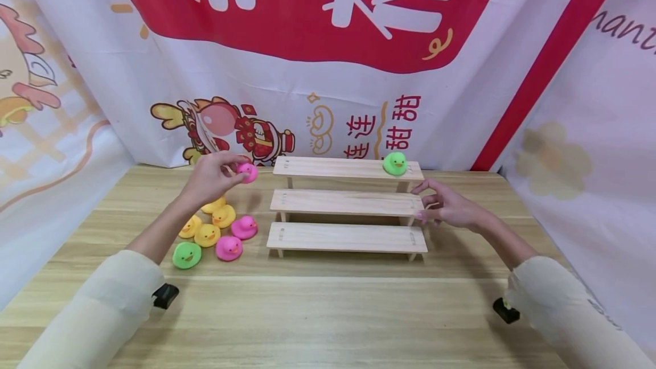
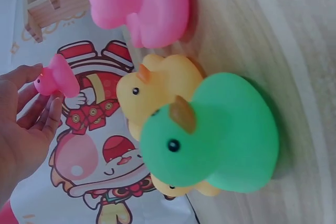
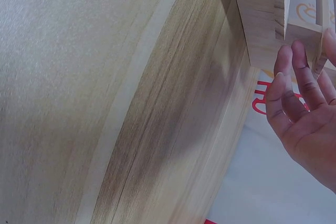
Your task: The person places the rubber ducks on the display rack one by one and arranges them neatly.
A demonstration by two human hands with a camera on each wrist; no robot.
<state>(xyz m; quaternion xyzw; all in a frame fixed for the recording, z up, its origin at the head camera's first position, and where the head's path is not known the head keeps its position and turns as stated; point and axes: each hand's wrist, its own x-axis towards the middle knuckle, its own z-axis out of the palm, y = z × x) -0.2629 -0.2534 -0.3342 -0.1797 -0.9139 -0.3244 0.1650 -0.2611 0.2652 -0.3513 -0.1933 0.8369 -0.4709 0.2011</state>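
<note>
My left hand point(image 1: 211, 175) pinches a small pink rubber duck point(image 1: 248, 173) above the tabletop, left of the three-step wooden rack point(image 1: 344, 203). In the left wrist view the fingertips hold that duck point(image 2: 60, 76) from behind. At the rack's right end is my right hand point(image 1: 452, 206), fingers loosely bent and spread near the middle and top steps. The right wrist view shows its fingertips beside the rack's end point(image 3: 282, 6); whether they touch it I cannot tell. A green duck point(image 1: 394, 163) sits at the right of the top step.
Below my left forearm several ducks lie grouped on the table: yellow ones point(image 1: 207, 236), two pink ones point(image 1: 229, 248) and a green one point(image 1: 187, 255). A printed cloth point(image 1: 307, 84) hangs behind the rack, and more cloth borders both sides of the wooden tabletop point(image 1: 318, 312).
</note>
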